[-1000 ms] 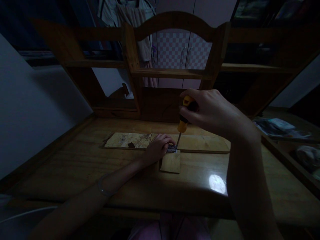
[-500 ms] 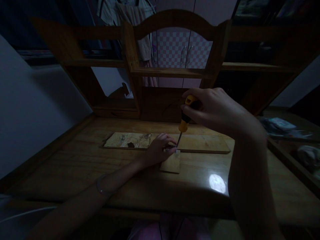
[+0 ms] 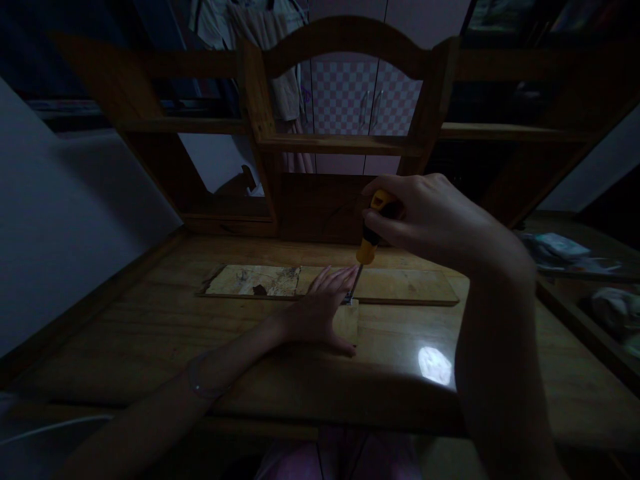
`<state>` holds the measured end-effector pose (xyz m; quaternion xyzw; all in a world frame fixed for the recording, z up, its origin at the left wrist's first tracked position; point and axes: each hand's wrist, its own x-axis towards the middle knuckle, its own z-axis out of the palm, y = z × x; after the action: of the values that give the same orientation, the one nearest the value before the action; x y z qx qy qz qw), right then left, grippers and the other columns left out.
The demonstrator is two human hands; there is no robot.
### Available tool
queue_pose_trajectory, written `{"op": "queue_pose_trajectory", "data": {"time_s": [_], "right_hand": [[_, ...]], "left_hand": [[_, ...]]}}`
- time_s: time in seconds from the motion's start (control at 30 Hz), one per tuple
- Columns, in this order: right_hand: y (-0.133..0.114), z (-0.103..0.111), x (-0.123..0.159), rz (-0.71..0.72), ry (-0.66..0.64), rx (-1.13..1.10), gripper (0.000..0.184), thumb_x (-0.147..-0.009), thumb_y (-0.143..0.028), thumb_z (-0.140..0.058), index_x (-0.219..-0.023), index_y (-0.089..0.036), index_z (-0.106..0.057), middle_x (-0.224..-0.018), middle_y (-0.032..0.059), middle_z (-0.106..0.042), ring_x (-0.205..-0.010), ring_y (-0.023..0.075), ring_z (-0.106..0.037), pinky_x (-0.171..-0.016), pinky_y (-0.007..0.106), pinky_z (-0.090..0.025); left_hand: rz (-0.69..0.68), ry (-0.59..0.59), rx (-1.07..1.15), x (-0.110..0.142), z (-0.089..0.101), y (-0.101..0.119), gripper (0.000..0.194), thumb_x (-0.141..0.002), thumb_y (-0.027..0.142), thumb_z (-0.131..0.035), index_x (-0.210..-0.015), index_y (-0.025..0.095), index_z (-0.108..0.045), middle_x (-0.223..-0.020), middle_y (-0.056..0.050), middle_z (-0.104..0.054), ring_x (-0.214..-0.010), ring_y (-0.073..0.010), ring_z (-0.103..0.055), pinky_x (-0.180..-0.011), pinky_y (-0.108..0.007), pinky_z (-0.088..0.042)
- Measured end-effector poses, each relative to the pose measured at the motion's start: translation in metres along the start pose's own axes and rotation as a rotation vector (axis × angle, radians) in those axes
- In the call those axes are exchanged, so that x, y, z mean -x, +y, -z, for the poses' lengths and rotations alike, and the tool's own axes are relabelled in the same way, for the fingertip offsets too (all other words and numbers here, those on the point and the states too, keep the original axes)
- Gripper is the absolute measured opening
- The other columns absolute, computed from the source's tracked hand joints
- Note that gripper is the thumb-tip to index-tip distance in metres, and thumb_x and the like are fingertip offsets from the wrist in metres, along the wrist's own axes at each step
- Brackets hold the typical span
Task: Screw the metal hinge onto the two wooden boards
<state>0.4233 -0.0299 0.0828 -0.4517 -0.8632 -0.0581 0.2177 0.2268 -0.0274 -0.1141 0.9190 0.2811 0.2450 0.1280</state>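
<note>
In my right hand is a yellow and black screwdriver, held upright with a slight tilt and its shaft pointing down. The tip meets a small metal piece, perhaps a hinge, where a small wooden block adjoins a long wooden board. Spread out over this joint, my left hand has its fingers on the long board and its thumb by the block's near corner. Part of the metal piece is hidden under that hand.
Both boards lie on a wooden desk. A wooden shelf frame rises along the back edge. On the right are a side surface with a pale packet and a lower compartment holding a whitish bundle. The light is dim.
My left hand has opened from a pinch at the metal piece to spread fingers, the thumb moving down toward the block's near edge. My right hand and the screwdriver stay nearly in place.
</note>
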Motion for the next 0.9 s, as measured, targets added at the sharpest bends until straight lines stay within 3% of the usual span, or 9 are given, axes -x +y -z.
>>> {"op": "queue_pose_trajectory", "data": {"time_s": [0.13, 0.33, 0.53, 0.7, 0.9], "right_hand": [[0.001, -0.001, 0.0, -0.007, 0.008, 0.007, 0.032, -0.088, -0.035, -0.054, -0.111, -0.017, -0.064, -0.095, 0.0095, -0.065, -0.09, 0.0253, -0.059, -0.074, 0.033, -0.042], [0.001, -0.001, 0.0, -0.009, 0.003, -0.008, 0.032, -0.088, -0.036, -0.055, -0.111, -0.016, -0.064, -0.095, 0.0094, -0.065, -0.09, 0.0247, -0.059, -0.073, 0.032, -0.041], [0.002, -0.001, -0.001, -0.012, 0.009, -0.026, 0.03, -0.087, -0.035, -0.056, -0.109, -0.016, -0.065, -0.091, 0.0091, -0.064, -0.088, 0.0246, -0.06, -0.072, 0.032, -0.041], [0.003, -0.002, -0.001, 0.001, 0.02, -0.026, 0.03, -0.087, -0.034, -0.056, -0.109, -0.016, -0.066, -0.091, 0.009, -0.065, -0.087, 0.0244, -0.06, -0.072, 0.033, -0.041], [0.002, 0.002, 0.001, 0.031, 0.015, -0.051, 0.03, -0.087, -0.033, -0.057, -0.11, -0.017, -0.066, -0.094, 0.0079, -0.066, -0.088, 0.0237, -0.06, -0.072, 0.032, -0.041]], "left_hand": [[-0.007, -0.015, -0.004, 0.001, -0.001, 0.001, 0.125, -0.055, 0.063, -0.08, -0.151, 0.014, -0.018, -0.15, -0.02, -0.029, -0.141, -0.0376, -0.022, -0.119, -0.055, -0.006], [0.014, 0.023, 0.082, 0.001, -0.001, 0.005, 0.11, -0.054, 0.053, -0.083, -0.143, 0.017, -0.03, -0.127, -0.014, -0.051, -0.128, -0.034, -0.041, -0.119, -0.055, -0.008], [0.069, 0.001, 0.085, -0.001, 0.001, 0.013, 0.089, -0.055, 0.05, -0.082, -0.129, 0.018, -0.043, -0.122, -0.011, -0.051, -0.126, -0.0341, -0.042, -0.119, -0.054, -0.01], [0.083, 0.021, 0.138, 0.0, -0.003, 0.01, 0.089, -0.055, 0.047, -0.083, -0.129, 0.018, -0.043, -0.121, -0.011, -0.052, -0.126, -0.033, -0.042, -0.119, -0.053, -0.008], [0.114, 0.02, 0.21, 0.002, -0.004, 0.007, 0.108, -0.058, 0.047, -0.083, -0.145, 0.018, -0.026, -0.124, -0.011, -0.052, -0.132, -0.0329, -0.036, -0.118, -0.051, -0.013]]}}
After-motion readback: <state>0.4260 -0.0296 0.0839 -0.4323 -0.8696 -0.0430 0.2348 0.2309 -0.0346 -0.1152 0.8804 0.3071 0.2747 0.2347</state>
